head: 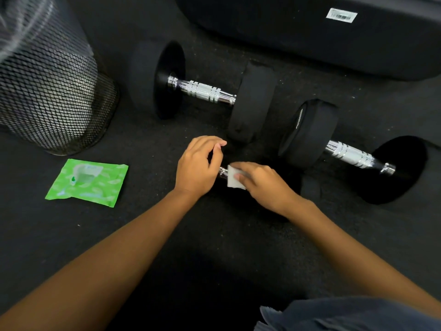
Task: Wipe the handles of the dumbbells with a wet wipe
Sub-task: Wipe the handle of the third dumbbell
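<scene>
- The right hand (261,185) has its grip closed on a white wet wipe (232,179), fingers curled over the folded sheet and pressing it onto a chrome handle (222,172); only a short shiny stub of that handle shows, between the two hands
- The left hand (198,166) sits just left of the wipe, knuckles up and fingers curved over the handle's left end; whether its grip closes on anything I cannot tell, since whatever lies under the palm is black against black
- The near dumbbell's heads are hard to make out on the dark floor (155,235)
- Two more dumbbells lie on the floor beyond the hands; the far dumbbell (202,90) lies above the left hand, with its knurled chrome bar fully bare between black heads; the right dumbbell (350,155) lies to the right of the hands, slanting down to the right, its bar bare too
- A green wipes packet (87,182) lies flat on the floor, well left of the left hand; its clear flap faces up
- A black mesh wastebasket (52,91) stands behind the packet, at the left edge
- A black padded piece of equipment with a white barcode label (341,16) runs across the top
- Dark blue cloth (346,314) fills the lower right corner
</scene>
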Demonstrator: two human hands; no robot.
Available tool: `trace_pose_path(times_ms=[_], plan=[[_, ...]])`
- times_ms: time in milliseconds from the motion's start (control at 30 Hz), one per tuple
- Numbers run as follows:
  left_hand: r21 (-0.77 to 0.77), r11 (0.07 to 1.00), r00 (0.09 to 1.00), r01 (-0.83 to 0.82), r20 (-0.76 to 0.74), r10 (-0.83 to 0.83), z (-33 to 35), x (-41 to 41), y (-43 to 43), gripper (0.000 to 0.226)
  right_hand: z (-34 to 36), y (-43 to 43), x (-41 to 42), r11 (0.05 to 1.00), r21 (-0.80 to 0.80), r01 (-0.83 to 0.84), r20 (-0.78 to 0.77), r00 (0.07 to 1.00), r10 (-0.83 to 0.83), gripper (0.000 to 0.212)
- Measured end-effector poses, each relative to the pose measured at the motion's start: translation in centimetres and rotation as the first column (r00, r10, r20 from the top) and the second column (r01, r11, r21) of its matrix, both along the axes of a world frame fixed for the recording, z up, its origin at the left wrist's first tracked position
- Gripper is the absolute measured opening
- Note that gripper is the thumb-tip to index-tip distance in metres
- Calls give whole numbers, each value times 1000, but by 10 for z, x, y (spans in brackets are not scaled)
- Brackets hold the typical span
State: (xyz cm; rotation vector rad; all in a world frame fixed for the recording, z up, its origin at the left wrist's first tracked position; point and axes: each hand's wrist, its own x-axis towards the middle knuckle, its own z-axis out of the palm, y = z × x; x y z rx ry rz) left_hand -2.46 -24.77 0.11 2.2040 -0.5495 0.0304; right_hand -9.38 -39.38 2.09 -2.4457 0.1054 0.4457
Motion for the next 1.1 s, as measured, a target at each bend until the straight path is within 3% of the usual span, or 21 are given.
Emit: trace_pose_path(times_ms=[200,367,467,600,867,1000,1100], plan=[[6,1000,1000,0,-5,0,0,1,-1,39,2,5,23,1000,-24,-2,-128,992,-1,33],[12,1000,1000,5,2,-5,-1,1,0,38,-2,16,8,998,10,56,75,996,-56,29],[13,1000,1000,-2,6,2,-1,0,-1,37,-8,9,-14,996,-84,35,297,955,-9,31],[3,1000,1000,-8,3,8,-1,1,-1,37,-14,20,-13,979,-197,53,441,896,41,27],[14,1000,1000,8,-7,-8,0,1,0,39,-24,26,-9,917,-399,16,504,839,205,24],[-6,1000,1000,-2,-12,2,1,1,-1,39,-23,16,-26,887,-450,102,483,864,146,30],[-12,1000,1000,1,-10,-1,0,1,-1,39,-22,23,-22,909,-404,101,467,877,110,29]])
